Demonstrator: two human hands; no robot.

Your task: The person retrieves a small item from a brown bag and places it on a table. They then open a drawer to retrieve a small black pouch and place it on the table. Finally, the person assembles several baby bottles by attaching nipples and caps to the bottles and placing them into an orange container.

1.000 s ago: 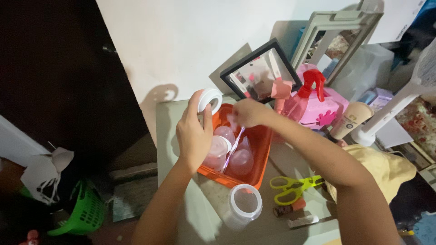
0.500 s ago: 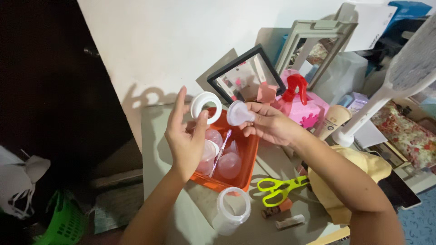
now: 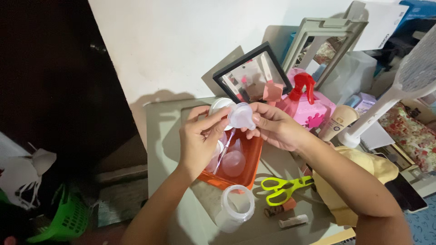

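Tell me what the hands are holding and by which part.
Left hand pinches a white ring by its rim; right hand holds a clear silicone teat by its edge.

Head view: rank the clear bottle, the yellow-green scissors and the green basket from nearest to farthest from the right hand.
From the right hand:
1. yellow-green scissors, just below it on the table.
2. clear bottle, lower and to the left, at the table's front.
3. green basket, far left, on the floor.

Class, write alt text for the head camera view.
Two hands, left hand and right hand, bring a white ring and a clear silicone teat together above an orange tray on a grey table; clear bottle nearby.
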